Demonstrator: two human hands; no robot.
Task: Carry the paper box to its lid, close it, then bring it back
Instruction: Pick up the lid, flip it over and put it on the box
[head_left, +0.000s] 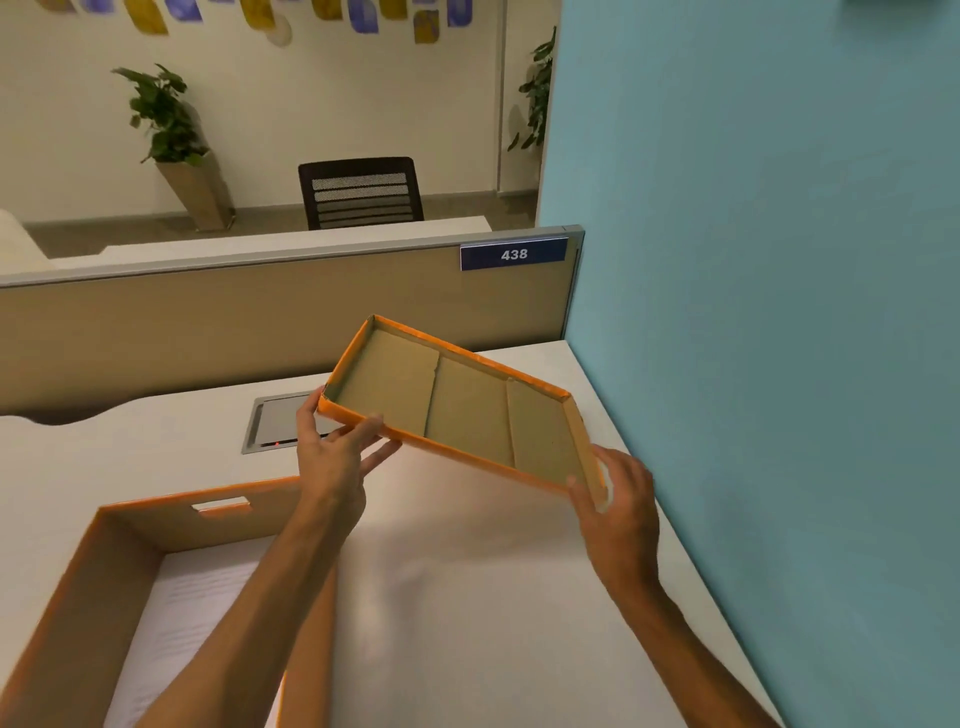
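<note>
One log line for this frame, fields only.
phase: lid pickup | left hand: holds lid | right hand: holds lid | lid: inside up, tilted, above desk | box: open

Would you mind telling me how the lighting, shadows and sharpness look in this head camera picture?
Head view: warm, even indoor light with no harsh glare; a soft shadow on the desk under the raised lid; the wide-angle lens bends the partition and stretches the forearms; the open box near the bottom edge looks slightly smeared, while both hands, left and right, are fairly sharp.
</note>
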